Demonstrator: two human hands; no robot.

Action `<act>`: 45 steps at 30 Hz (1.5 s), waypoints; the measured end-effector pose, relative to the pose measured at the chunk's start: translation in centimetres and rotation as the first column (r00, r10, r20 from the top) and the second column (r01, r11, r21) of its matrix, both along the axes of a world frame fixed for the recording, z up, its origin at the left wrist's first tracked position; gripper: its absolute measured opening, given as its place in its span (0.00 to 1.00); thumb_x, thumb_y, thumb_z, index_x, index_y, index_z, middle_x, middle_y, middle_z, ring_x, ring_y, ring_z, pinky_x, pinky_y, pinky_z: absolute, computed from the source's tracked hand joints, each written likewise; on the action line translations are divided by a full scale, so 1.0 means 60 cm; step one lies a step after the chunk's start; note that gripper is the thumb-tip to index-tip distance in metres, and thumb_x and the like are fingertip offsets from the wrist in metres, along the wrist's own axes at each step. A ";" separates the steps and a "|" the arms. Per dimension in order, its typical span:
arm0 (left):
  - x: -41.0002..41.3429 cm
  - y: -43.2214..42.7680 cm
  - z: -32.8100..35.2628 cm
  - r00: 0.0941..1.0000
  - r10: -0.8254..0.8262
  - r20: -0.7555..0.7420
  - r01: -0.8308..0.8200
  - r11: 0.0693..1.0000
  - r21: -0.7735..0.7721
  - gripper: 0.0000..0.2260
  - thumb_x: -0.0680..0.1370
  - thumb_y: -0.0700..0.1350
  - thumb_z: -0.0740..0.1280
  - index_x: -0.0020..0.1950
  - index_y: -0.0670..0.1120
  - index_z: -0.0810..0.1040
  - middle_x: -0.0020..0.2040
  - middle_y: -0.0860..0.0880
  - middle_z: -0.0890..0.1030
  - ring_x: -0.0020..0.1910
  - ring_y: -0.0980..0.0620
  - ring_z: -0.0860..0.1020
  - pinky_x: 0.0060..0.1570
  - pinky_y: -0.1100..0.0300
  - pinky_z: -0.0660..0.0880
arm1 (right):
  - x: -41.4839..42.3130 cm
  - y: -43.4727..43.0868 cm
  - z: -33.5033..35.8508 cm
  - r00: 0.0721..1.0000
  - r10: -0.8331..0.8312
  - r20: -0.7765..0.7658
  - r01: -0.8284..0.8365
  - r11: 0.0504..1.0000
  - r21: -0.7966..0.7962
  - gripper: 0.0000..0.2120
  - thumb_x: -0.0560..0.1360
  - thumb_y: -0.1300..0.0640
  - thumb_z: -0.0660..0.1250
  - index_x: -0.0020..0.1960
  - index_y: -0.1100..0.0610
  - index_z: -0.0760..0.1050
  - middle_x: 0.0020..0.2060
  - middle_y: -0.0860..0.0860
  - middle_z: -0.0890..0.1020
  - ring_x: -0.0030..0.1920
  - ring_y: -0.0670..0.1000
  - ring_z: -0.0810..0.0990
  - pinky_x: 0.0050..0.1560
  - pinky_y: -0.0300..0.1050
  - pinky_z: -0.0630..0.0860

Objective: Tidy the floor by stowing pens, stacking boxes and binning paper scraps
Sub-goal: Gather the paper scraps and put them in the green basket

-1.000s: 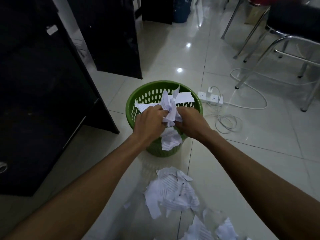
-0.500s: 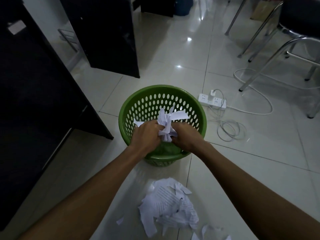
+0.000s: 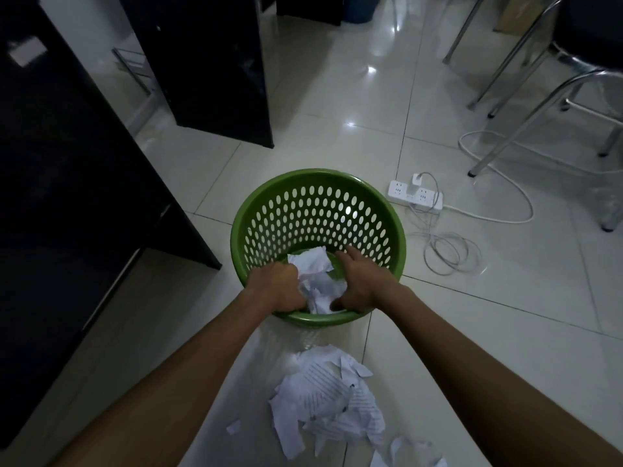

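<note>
Dim floor [image 3: 337,96], bin [image 3: 387,214] hiding fingertips, scraps [image 3: 317,281]

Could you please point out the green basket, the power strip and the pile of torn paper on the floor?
green basket [image 3: 317,175]: head view, on the far rim.
power strip [image 3: 415,196]: head view, on its white top face.
pile of torn paper [image 3: 323,399]: head view, on the printed sheet in the middle.

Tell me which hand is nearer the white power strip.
Right. The right hand is inside the green basket on the power strip's side; the left hand is across the basket.
</note>
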State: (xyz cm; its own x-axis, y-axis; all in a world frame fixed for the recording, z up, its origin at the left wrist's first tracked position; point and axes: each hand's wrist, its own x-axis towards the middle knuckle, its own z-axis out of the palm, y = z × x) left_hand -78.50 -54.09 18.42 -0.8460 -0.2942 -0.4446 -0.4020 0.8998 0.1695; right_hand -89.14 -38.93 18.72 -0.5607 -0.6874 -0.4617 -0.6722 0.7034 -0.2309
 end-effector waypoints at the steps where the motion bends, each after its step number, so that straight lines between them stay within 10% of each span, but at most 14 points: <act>1: 0.002 0.002 -0.001 1.000 -0.003 0.020 0.003 1.000 -0.006 0.15 0.69 0.58 0.68 0.44 0.48 0.73 0.51 0.46 0.81 0.50 0.46 0.79 0.43 0.58 0.70 | 0.002 0.004 0.000 1.000 0.009 0.004 -0.009 1.000 0.012 0.50 0.65 0.42 0.75 0.77 0.53 0.51 0.76 0.54 0.55 0.71 0.59 0.66 0.65 0.56 0.70; 11: 0.047 0.022 -0.010 0.983 -0.086 0.161 0.099 0.993 -0.071 0.25 0.69 0.62 0.65 0.59 0.47 0.75 0.59 0.46 0.79 0.56 0.45 0.78 0.46 0.56 0.69 | 0.035 0.036 -0.002 0.996 0.085 0.005 -0.085 0.989 0.120 0.45 0.65 0.39 0.73 0.75 0.51 0.57 0.74 0.51 0.59 0.66 0.57 0.72 0.60 0.56 0.74; 20: 0.096 0.045 0.001 0.957 -0.036 -0.287 0.027 0.999 -0.034 0.18 0.78 0.57 0.59 0.51 0.46 0.81 0.50 0.44 0.83 0.47 0.45 0.80 0.42 0.57 0.72 | 0.083 0.072 0.008 0.991 -0.041 -0.131 -0.002 0.949 -0.314 0.19 0.77 0.47 0.65 0.64 0.55 0.71 0.61 0.52 0.75 0.57 0.53 0.77 0.54 0.50 0.77; 27: 0.156 0.096 0.013 0.824 -0.115 -0.555 0.077 0.993 -0.092 0.18 0.79 0.55 0.60 0.55 0.43 0.80 0.52 0.43 0.83 0.50 0.44 0.79 0.50 0.54 0.71 | 0.153 0.130 0.022 0.972 -0.099 -0.212 -0.011 0.887 -0.462 0.23 0.77 0.47 0.64 0.69 0.56 0.69 0.75 0.55 0.62 0.72 0.56 0.66 0.66 0.54 0.71; 35: 0.287 0.179 -0.010 0.858 -0.120 -0.500 0.139 0.990 0.001 0.32 0.78 0.52 0.63 0.77 0.44 0.52 0.78 0.44 0.53 0.77 0.44 0.53 0.75 0.46 0.52 | 0.291 0.253 0.006 0.948 -0.193 -0.251 0.046 0.869 -0.493 0.31 0.78 0.47 0.63 0.76 0.54 0.56 0.78 0.55 0.50 0.76 0.56 0.57 0.66 0.56 0.69; 45: 0.528 0.304 -0.133 0.973 0.047 -0.226 0.020 0.958 0.287 0.31 0.78 0.44 0.64 0.77 0.42 0.53 0.78 0.43 0.51 0.76 0.45 0.55 0.73 0.52 0.57 | 0.518 0.429 -0.155 0.962 -0.270 -0.022 0.254 0.926 -0.279 0.37 0.76 0.46 0.66 0.77 0.55 0.52 0.78 0.58 0.46 0.76 0.60 0.57 0.68 0.55 0.66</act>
